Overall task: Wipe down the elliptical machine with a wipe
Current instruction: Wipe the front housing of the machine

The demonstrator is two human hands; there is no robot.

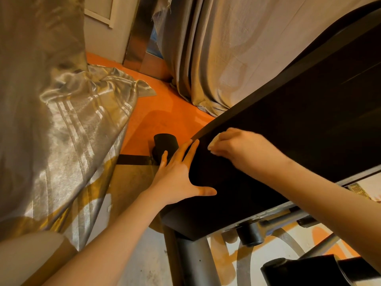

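The elliptical machine's dark housing slopes from the upper right down to the centre. My left hand lies flat with spread fingers against its lower left edge, thumb on the dark face. My right hand is curled over a pale wipe and presses it onto the housing near the front edge. Only a small bit of the wipe shows under the fingers. Grey frame tubes run below the housing.
A black round end cap of the machine's base sits on the orange floor. Shiny silver fabric is draped at the left, and beige curtains hang behind. A black pedal is at the lower right.
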